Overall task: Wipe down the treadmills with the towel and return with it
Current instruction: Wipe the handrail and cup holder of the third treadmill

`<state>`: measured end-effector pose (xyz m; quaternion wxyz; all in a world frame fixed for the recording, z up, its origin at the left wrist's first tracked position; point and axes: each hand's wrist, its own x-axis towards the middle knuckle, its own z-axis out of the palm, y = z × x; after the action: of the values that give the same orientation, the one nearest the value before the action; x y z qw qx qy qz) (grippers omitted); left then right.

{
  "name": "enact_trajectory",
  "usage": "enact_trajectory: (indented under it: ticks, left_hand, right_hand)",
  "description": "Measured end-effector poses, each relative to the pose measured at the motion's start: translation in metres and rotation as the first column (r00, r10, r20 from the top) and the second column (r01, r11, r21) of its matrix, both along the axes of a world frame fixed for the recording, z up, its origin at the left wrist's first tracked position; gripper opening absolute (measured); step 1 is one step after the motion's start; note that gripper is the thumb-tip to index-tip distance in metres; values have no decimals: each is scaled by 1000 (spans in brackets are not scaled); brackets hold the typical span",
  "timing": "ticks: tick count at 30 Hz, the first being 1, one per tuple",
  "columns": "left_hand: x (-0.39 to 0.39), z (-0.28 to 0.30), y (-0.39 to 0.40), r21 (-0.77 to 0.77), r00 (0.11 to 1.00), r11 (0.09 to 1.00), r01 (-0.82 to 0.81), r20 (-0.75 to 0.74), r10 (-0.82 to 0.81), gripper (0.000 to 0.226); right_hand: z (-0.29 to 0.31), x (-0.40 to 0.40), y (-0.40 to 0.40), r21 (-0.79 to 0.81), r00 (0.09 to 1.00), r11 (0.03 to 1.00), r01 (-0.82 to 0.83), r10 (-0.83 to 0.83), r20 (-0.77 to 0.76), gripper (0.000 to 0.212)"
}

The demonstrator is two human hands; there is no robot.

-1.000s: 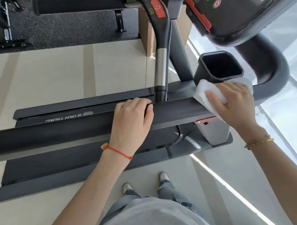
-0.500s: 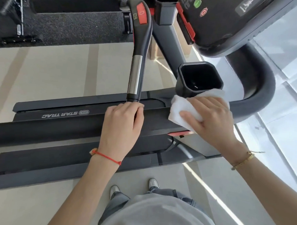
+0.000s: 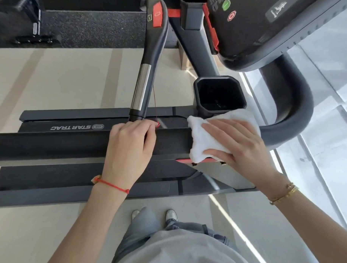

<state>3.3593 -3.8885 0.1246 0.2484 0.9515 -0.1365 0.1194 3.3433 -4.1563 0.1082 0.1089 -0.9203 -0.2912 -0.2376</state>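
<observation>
A white towel (image 3: pixel 200 142) is draped over the black side handrail (image 3: pixel 51 143) of a Star Trac treadmill (image 3: pixel 70 127), just below the cup holder (image 3: pixel 219 94). My right hand (image 3: pixel 242 144) lies flat on the towel, fingers straight and pointing left along the rail. Its thumb presses the cloth against the rail's near face. My left hand (image 3: pixel 130 150) grips the same rail a hand's width to the left, fingers curled over the far edge, at the base of the upright grip handle (image 3: pixel 145 73).
The console (image 3: pixel 263 20) with red and green buttons overhangs at top right, and a thin red cord (image 3: pixel 155 104) hangs beside the handle. The curved front bar (image 3: pixel 297 111) bends right toward floor-level glass (image 3: pixel 335 125). A dark rubber mat (image 3: pixel 86 30) lies beyond the beige floor.
My right hand has slid the towel a little leftward along the rail, closer to my left hand, and its fingers have flattened. My left hand has kept its grip in the same place.
</observation>
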Motion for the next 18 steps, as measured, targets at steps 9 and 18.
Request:
enact_trajectory:
  ticks: [9,18]
  left_hand:
    - [39,19,-35,-117,997,991,71,-30,-75,26]
    - [107,20,-66,44,979,990,136,-158,-127,39]
  right_hand:
    - [47,57,-5,512,970,827,230,-239,-51,36]
    - [42,152,4,-83,930,982,168,-186,-317,46]
